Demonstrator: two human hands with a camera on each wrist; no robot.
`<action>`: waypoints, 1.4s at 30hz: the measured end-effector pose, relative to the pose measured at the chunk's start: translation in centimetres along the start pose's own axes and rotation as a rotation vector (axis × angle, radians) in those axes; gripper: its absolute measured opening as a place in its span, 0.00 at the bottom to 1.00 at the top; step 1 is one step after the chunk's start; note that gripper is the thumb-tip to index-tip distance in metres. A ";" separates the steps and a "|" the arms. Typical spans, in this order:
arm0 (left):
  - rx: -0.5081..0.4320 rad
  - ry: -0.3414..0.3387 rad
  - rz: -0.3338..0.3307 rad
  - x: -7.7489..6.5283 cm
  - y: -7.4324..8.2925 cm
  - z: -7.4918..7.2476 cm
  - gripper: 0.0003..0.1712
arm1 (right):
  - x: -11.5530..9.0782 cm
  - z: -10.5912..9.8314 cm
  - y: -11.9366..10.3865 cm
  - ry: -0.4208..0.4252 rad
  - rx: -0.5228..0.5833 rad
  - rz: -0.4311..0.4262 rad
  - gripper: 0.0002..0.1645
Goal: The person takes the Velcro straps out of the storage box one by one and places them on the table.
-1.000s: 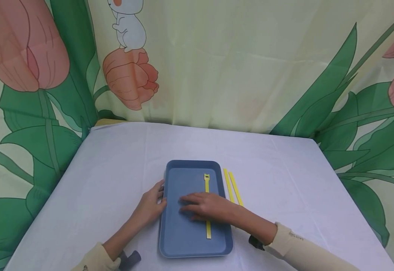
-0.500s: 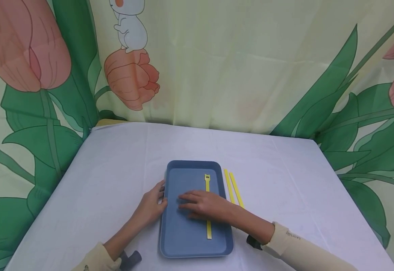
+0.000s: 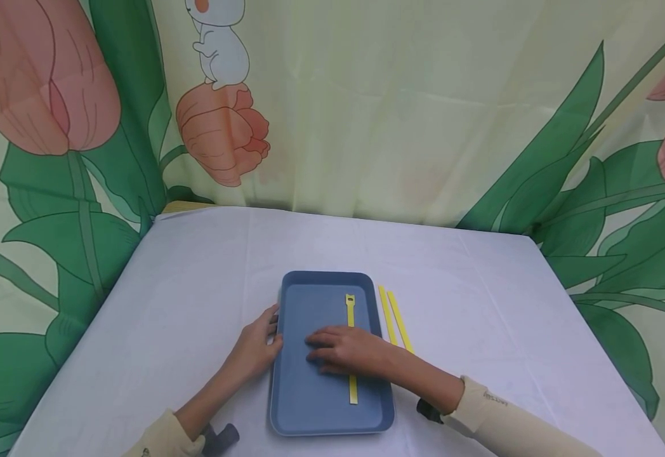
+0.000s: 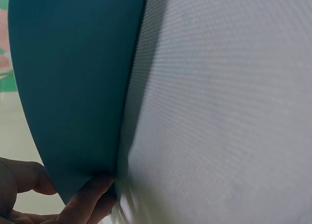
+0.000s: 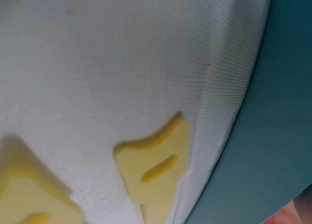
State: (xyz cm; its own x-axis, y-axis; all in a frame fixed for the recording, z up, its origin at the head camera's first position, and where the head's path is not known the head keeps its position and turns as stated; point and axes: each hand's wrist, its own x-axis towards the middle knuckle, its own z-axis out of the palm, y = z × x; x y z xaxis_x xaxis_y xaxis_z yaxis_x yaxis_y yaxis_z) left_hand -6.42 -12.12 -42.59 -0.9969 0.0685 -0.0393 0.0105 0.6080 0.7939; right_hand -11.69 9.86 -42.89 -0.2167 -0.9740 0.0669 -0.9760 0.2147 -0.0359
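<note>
A blue rectangular tray point(image 3: 304, 406) lies lengthwise on the white-covered table. At its left rim my left hand point(image 3: 252, 346) pinches the wall, its thumb point(image 4: 31, 177) at the rim and its fingers point(image 4: 90, 197) against the outer side. My right hand point(image 3: 349, 349) reaches across the tray, fingers slightly spread and bent with their tips close to its floor. Under that hand runs a flat yellow strip point(image 3: 353, 390) with a wider, notched head at the far end; its middle is hidden. Nothing shows within the right fingers.
Two more yellow strips point(image 3: 386, 311) lie on the table right outside the tray, partly covered by the right forearm. The right wrist view shows a slotted yellow end point(image 5: 156, 170) beside the tray wall. A tulip-print curtain point(image 3: 367, 114) hangs behind the table point(image 3: 452, 266).
The right hand shifts slightly over the tray, its fingertips now a little further right than half a second ago. The left hand, tray and yellow strips stay put.
</note>
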 end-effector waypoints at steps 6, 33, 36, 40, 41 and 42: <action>0.007 0.005 -0.001 -0.1 0.0 0.0 0.34 | -0.3 -0.1 0.2 -0.006 0.004 0.008 0.19; -0.003 0.031 0.038 0.1 0.0 0.2 0.33 | -2.4 -0.7 1.4 -0.003 0.007 0.053 0.17; -0.001 0.030 0.037 0.1 0.0 0.2 0.33 | -2.8 -0.8 1.6 -0.012 0.004 0.056 0.17; -0.004 0.027 0.034 0.1 0.0 0.2 0.33 | -3.2 -1.0 1.8 -0.028 0.001 0.068 0.16; -0.006 0.025 0.032 0.1 0.1 0.2 0.33 | -3.3 -1.0 1.8 -0.030 0.005 0.070 0.16; -0.007 0.025 0.032 0.1 0.1 0.2 0.33 | -3.4 -0.9 1.8 -0.033 0.005 0.073 0.16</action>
State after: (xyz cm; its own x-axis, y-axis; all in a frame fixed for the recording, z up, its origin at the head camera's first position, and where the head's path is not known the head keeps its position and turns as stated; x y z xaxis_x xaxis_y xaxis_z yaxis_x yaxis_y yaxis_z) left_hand -6.52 -11.94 -42.63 -0.9977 0.0682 0.0011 0.0419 0.6005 0.7985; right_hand -12.72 13.61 -42.24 -0.2860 -0.9577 0.0311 -0.9576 0.2845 -0.0449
